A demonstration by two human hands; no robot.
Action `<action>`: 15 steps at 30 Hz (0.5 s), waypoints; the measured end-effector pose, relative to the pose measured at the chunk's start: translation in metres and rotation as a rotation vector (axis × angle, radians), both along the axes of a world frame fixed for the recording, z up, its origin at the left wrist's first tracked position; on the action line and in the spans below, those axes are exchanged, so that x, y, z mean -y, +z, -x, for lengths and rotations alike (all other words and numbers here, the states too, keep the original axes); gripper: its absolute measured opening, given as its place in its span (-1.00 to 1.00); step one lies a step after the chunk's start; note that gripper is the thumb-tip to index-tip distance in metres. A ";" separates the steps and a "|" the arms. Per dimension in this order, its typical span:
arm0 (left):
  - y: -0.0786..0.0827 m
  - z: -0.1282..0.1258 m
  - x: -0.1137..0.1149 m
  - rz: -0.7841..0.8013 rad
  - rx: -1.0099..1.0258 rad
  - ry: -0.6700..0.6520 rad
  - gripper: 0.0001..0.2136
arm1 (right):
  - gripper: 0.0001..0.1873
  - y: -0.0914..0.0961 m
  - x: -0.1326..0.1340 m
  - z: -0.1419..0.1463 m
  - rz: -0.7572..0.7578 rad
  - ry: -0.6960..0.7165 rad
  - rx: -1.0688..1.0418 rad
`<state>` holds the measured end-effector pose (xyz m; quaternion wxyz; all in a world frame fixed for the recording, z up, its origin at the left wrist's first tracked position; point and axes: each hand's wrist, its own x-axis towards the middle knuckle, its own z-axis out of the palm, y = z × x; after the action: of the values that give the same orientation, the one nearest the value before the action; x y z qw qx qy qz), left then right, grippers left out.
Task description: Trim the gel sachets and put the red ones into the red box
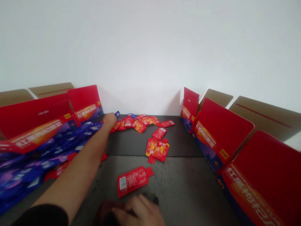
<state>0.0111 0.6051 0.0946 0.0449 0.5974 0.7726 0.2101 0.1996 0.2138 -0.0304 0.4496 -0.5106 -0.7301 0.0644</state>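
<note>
My left hand [110,119] reaches to the far left of the dark table, fingers closed, with a small blue pouch [117,114] at its fingertips. Just right of it lies a pile of red and orange pouches [138,125] with a little blue among them. My right hand [143,210] is low at the front, fingers curled beside a blurred dark red thing [107,207]; what it grips is hidden. A red spouted pouch [134,181] lies flat just beyond this hand. Farther off, several red pouches [161,150] overlap near the middle.
Many blue pouches [58,144] with some red ones are heaped along the left side. Open red cartons [87,103] stand behind them. More open red cartons [216,131] line the right side, flaps up. A white wall [145,62] closes off the back.
</note>
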 end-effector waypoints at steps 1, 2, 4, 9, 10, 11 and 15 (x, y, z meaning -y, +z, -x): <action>0.004 -0.004 0.009 -0.042 0.046 -0.004 -0.67 | -0.63 0.007 0.001 -0.006 -0.024 0.061 0.034; 0.007 -0.010 0.018 -0.088 0.096 -0.013 -0.67 | -0.68 0.015 0.002 -0.012 -0.056 0.116 0.058; 0.016 -0.024 0.039 -0.183 0.206 -0.042 -0.68 | -0.63 0.032 0.005 -0.023 -0.087 0.216 0.081; 0.044 -0.064 0.106 -0.421 0.535 -0.136 -0.75 | -0.64 0.058 0.009 -0.041 0.042 0.323 0.072; 0.050 -0.072 0.122 -0.463 0.612 -0.149 -0.73 | -0.65 0.058 0.009 -0.042 0.044 0.314 0.069; 0.055 -0.079 0.140 -0.496 0.691 -0.163 -0.72 | -0.66 0.058 0.008 -0.043 0.036 0.303 0.065; 0.067 -0.105 0.225 -0.559 1.003 -0.277 -0.70 | -0.70 0.053 0.003 -0.049 -0.016 0.265 0.048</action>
<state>0.1162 0.3804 0.1612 0.2725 0.5096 0.4872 0.6548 0.2485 0.2110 0.0227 0.4239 -0.4072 -0.8021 0.1052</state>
